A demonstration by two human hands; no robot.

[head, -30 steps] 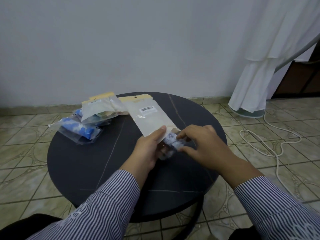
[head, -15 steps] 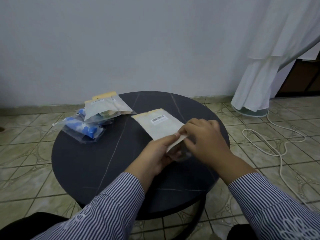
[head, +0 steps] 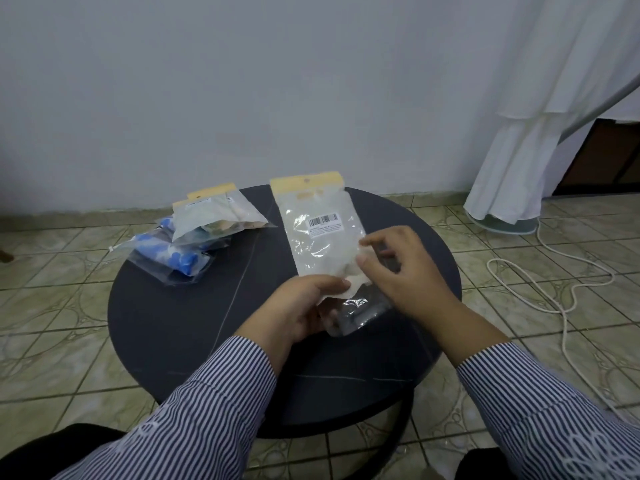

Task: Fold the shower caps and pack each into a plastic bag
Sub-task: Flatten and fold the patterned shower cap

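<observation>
the left hand [head: 298,306] pinched the lower end of a clear plastic bag [head: 320,233] between thumb and fingers, holding it raised over the round dark tabletop [head: 166,323] with its yellow header pointing away. the right hand [head: 398,271] hovered just beside the bag's lower right edge, its fingers loosely bent; whether they gripped the film could not be told. a clear flap [head: 360,311] hung below the left thumb, probably the bag's open mouth. the shower cap meant for this bag did not show plainly: something dark and pale sat behind the film near the mouth, too blurred to name.

the risk lay in that single pinch. the film looked slick and limp, so the bag could slip or fold over and close its mouth, and a folded cap pushed in one-handed could spring open and bunch at the opening. the pile of packed bags [head: 194,244] lay well apart at the far left.
</observation>
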